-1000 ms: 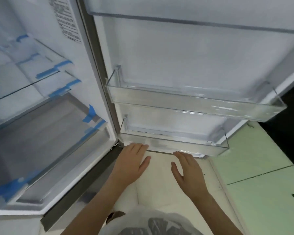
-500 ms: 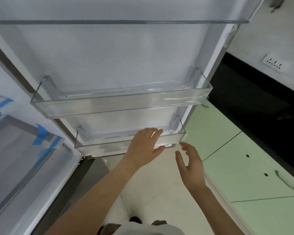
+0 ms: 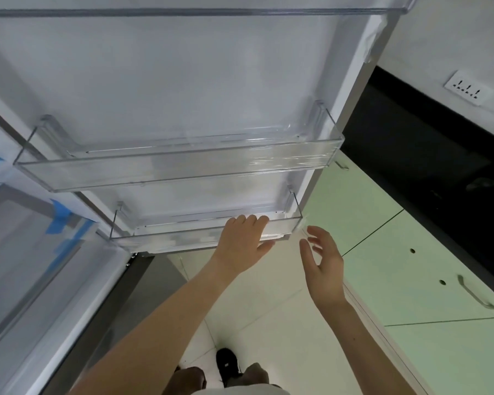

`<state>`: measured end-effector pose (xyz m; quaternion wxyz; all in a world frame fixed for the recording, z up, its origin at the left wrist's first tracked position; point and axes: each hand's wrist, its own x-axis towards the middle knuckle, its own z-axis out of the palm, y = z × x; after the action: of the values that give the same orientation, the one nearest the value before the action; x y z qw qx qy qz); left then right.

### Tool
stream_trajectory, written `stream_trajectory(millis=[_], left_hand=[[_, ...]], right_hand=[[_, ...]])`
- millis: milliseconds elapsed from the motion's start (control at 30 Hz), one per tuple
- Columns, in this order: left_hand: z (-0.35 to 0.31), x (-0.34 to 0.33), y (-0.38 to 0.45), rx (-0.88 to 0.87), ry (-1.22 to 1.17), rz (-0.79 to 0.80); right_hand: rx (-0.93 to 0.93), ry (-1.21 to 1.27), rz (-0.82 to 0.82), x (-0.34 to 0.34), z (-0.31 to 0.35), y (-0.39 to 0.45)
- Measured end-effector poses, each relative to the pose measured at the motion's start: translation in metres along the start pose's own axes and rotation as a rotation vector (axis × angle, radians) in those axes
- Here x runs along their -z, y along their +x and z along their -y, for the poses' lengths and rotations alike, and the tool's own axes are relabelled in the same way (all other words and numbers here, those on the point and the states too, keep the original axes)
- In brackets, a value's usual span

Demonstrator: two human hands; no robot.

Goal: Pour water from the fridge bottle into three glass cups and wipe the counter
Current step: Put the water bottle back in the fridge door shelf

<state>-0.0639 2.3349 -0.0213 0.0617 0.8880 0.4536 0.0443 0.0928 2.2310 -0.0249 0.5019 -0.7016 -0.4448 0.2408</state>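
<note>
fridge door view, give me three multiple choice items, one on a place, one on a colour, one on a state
1. Where do the fingers of the left hand rest?
A. on the lowest clear plastic door bin
B. on the green cabinet handle
C. on the wall socket

2. What colour are the tape strips inside the fridge?
A. red
B. blue
C. yellow

3. How is the right hand?
A. gripping a bottle
B. balled in a fist
C. open, holding nothing

Answers: 1 A, its fingertips lie over the bin's front rim; 2 B, blue strips show at the left; 3 C, its fingers are spread beside the bin's corner.
</note>
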Motion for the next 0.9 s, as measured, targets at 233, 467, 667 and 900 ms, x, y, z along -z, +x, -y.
stream_trajectory(millis=[233,467,667,900], left_hand=[[0.0,-0.003,-0.029,-0.037,-0.032,0.007],[0.003,-0.002,-0.076,-0.068,-0.105,-0.003],[0.007,0.005,-0.124,-0.106,-0.111,0.049],[0.021,0.01,-0.191,-0.175,-0.048,0.05]], right_hand=[[-0.04,0.017,-0.036,0.002,-0.001,-0.013],[-0.073,0.019,-0.142,0.003,0.006,-0.05],[-0.138,0.102,-0.203,0.016,0.019,-0.089],[-0.091,0.159,-0.122,0.028,0.042,-0.135]])
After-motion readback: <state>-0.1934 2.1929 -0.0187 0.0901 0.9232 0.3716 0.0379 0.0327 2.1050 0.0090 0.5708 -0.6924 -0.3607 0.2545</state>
